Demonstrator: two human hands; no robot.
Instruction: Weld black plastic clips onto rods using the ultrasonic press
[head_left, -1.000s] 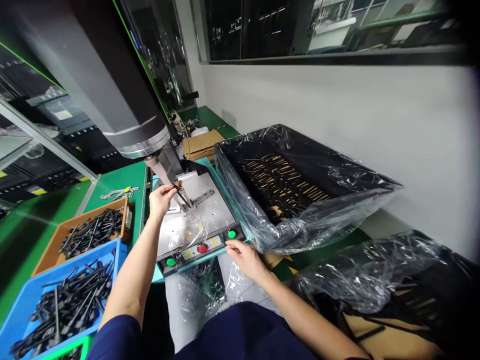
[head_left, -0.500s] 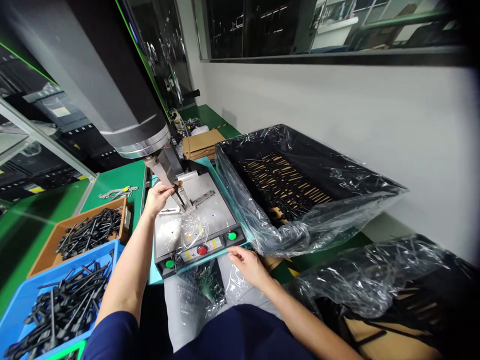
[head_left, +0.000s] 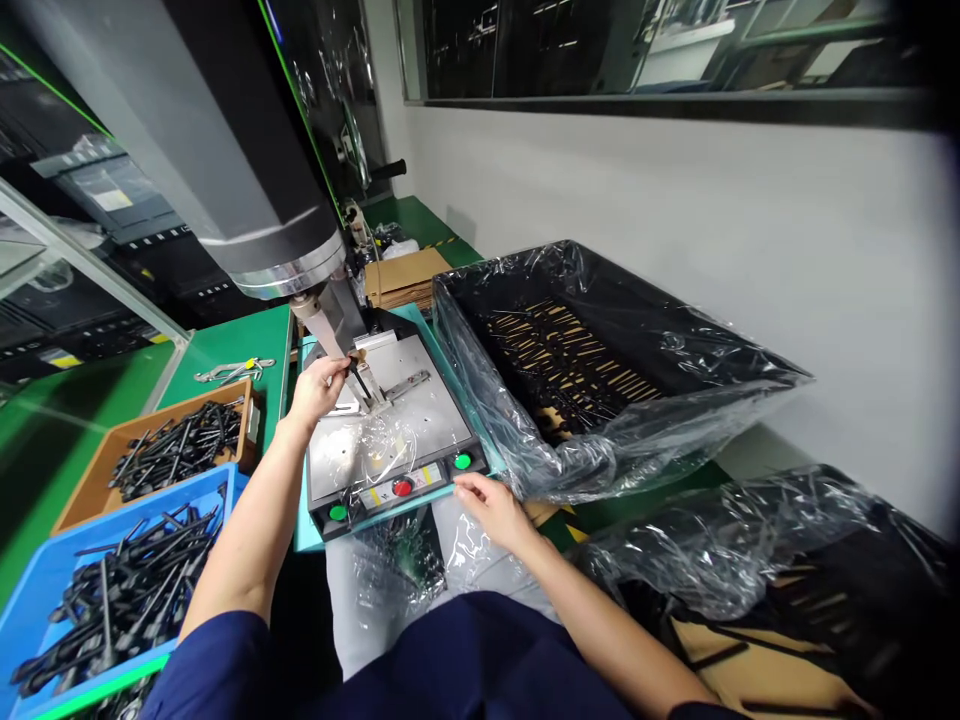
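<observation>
My left hand (head_left: pixel 318 388) is closed on the upper end of a thin black rod-shaped part (head_left: pixel 358 377). The rod leans in a small metal fixture (head_left: pixel 375 401) on the machine's steel plate (head_left: pixel 420 430), right under the pale metal tip of the press head (head_left: pixel 321 325). At the plate's front right corner, my right hand (head_left: pixel 491 508) hovers with fingers curled near the green button (head_left: pixel 463 461). Whether anything lies between those fingers is hidden. A red button (head_left: pixel 403 487) and a second green button (head_left: pixel 338 512) sit along the front panel.
To the left stand a blue bin (head_left: pixel 45 575) and a brown bin (head_left: pixel 90 462), both full of black parts. Pliers (head_left: pixel 234 370) lie behind them. A plastic-lined box (head_left: pixel 630 300) with rows of black parts stands right; another lined box (head_left: pixel 720 640) is lower right.
The view has shifted slightly. My left hand still grips the black rod at the fixture, and my right hand stays near the front right corner.
</observation>
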